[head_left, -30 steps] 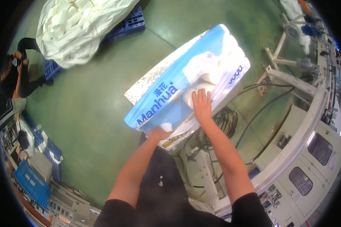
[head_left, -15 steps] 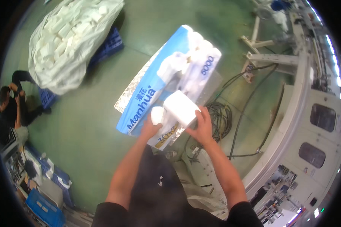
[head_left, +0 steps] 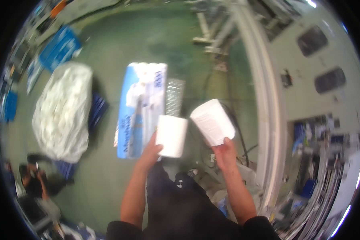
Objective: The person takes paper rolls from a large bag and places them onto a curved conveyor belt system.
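My left hand (head_left: 150,153) grips a white paper roll (head_left: 172,137) by its lower left edge. A second white paper roll (head_left: 213,122) tilts in my right hand (head_left: 225,153), the thumb pressed on its lower edge. The two rolls are apart, with a narrow gap between them. Just beyond my left hand lies a blue and white plastic pack (head_left: 128,114) with white rolls showing at its far end. The left-hand roll covers its near right corner. Blur softens the picture.
A large whitish sack (head_left: 84,132) full of white rolls stands on a blue pallet (head_left: 98,109) at left. A person (head_left: 36,176) crouches at lower left. Textured metal plate (head_left: 175,96) shows beside the pack. Machine frame (head_left: 264,120) and cables run along the right.
Both hands have come away from the pack, each with a roll, and moved apart. The view has turned right, so the pack and sack now sit differently in it.
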Tool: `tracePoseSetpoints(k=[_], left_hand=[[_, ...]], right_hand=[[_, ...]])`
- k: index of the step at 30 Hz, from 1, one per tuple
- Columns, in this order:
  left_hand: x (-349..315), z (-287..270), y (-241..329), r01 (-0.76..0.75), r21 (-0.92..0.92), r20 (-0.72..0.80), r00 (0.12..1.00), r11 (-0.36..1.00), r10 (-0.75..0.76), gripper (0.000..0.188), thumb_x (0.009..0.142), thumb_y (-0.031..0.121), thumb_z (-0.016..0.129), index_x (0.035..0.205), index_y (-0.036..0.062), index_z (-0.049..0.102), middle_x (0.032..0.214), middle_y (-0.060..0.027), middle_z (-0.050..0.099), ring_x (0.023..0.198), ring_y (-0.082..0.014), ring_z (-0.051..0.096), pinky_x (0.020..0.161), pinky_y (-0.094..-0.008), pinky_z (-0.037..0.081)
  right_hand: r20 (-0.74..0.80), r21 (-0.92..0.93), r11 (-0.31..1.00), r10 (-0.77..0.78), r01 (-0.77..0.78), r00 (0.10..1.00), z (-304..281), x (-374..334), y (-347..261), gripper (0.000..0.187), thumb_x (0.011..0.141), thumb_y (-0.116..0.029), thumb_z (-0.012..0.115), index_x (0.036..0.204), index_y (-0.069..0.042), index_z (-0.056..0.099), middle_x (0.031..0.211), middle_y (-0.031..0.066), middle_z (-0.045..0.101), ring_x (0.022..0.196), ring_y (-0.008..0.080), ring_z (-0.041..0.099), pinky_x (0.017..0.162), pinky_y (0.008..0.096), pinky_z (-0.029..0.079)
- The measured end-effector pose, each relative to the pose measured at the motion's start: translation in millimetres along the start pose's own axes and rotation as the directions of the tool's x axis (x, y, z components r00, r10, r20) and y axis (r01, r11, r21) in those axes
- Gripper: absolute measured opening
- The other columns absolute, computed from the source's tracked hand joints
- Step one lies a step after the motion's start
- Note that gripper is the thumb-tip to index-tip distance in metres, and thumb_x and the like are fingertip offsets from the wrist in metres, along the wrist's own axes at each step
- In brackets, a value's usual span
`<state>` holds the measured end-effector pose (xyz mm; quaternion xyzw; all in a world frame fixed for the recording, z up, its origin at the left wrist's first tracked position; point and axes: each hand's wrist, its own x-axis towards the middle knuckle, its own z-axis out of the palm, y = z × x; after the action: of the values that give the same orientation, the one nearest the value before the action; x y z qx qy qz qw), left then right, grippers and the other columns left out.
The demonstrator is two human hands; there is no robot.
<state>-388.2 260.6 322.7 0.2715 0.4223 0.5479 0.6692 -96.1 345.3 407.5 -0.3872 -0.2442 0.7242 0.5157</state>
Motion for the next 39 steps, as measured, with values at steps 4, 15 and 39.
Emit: tracePoseSetpoints(k=[4,15,39], left_hand=[[-16,77,23,0.136,-0.541,0.278,0.96,0.83,0.024,0.121,0.076,0.093,0.04,0.159,0.0064,0.022,0.161,-0.0192,0.031,0.144,-0.0388,0.039,0.118,-0.0539,0.032],[-20,234,-18,0.604,-0.499,0.647,0.737,0.621,-0.197,0.091,0.093,0.064,0.049,0.156,0.0029,0.025,0.148,-0.0337,0.039,0.127,-0.0528,0.05,0.1,-0.0662,0.046],[-8,284,74,-0.921,0.377,0.745,0.238,-0.1,0.623,0.117,0.053,0.015,0.089,0.151,0.0015,0.027,0.145,-0.0222,0.041,0.13,-0.0392,0.045,0.107,-0.0459,0.041]], right_hand=[[0.086,0.246,0.964,0.084,-0.103,0.993,-13,-71,-70,0.083,0.088,-0.051,0.066,0.15,-0.005,0.037,0.144,0.0193,0.052,0.126,0.0423,0.056,0.104,0.0561,0.048],[-0.003,0.575,0.816,-0.068,0.057,0.998,-107,-166,-110,0.073,0.094,-0.061,0.042,0.142,-0.007,0.05,0.123,0.0223,0.064,0.1,0.0388,0.067,0.081,0.0499,0.057],[-0.253,0.444,0.835,-0.231,0.325,0.94,-140,-196,-120,0.083,0.089,-0.069,0.051,0.139,-0.002,0.048,0.113,0.0216,0.065,0.091,0.0361,0.069,0.073,0.0435,0.061]])
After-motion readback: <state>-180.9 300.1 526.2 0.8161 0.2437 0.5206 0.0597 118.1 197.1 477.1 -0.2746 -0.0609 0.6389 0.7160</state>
